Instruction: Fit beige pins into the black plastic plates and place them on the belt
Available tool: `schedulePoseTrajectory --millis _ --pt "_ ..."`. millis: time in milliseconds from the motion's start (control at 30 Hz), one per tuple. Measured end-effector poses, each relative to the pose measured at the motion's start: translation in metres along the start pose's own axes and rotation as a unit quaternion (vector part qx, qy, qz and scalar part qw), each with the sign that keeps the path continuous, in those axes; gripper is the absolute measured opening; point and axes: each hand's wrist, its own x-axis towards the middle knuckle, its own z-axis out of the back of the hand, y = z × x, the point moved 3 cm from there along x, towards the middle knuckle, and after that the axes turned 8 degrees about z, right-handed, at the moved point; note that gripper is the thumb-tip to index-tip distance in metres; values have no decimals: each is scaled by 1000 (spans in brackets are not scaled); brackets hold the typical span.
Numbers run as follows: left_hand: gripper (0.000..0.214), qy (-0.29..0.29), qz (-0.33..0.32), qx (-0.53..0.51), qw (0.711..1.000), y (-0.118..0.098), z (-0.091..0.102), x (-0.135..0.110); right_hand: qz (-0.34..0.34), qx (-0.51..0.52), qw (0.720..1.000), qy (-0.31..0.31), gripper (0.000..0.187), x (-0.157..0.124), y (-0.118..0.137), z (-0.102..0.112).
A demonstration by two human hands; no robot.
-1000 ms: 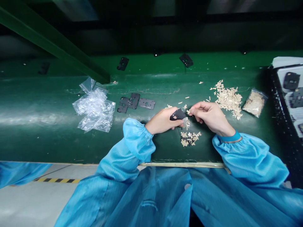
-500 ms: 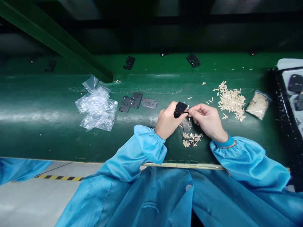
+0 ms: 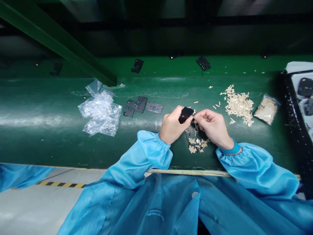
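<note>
**Matte black plate pinched between bare left hand and right hand over green painted desk**

The matte black plate is held just above the desk, near the middle of the view. It is gripped closed in the left hand's grip, with the fingers and thumb around its lower part. The right hand's grip is also closed, its thumb and fingertips pinched together at the plate's right edge; whatever lies between them is too small to tell.

Below the hands, a small heap of pale beige strips lies on the desk, with loose strips scattered just above it. A larger heap of the same strips lies to the right, beside a clear plastic bag of beige material. To the left, a dark perforated plate and a grey perforated plate lie flat, near a crumpled clear plastic bag. Black plates are laid along the far green ledge. Both forearms are covered by gathered blue sleeves, and a teal cuff is worn at the right wrist.
</note>
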Motion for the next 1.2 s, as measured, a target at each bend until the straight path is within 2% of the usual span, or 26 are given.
schedulePoseTrajectory --millis 267,400,533,600,700,800,867,967,1033,1133,1200 --pt "15 11 -20 31 999 0 -2 -3 -19 1 1000 -5 26 0 -4 0" --pt "17 -9 -25 24 999 5 2 4 -35 17 999 -21 14 1 -7 2" --pt "18 -32 -1 59 998 12 10 14 -42 50 997 -41 8 5 -6 6" --pt "18 -11 4 54 998 13 10 17 -43 55 997 -38 8 6 -6 8" --pt "16 57 7 -54 997 9 6 17 -38 38 998 -20 13 7 -4 8" --pt "18 131 44 -187 972 5 -1 14 -23 20 1000 -1 17 6 -2 8" --pt "22 157 67 -222 960 4 -5 13 -16 13 1000 13 17 5 -2 7" --pt "21 133 71 -205 967 8 -5 14 -13 0 1000 15 14 5 -1 7" --pt "17 108 71 -189 974 11 -4 16 -5 -16 1000 -13 10 7 -1 10" --pt "17 105 73 -197 972 12 -3 17 3 -30 998 -49 5 10 -2 15" --pt "16 99 67 -177 977 12 -3 16 -4 -21 999 -42 6 10 -4 16"
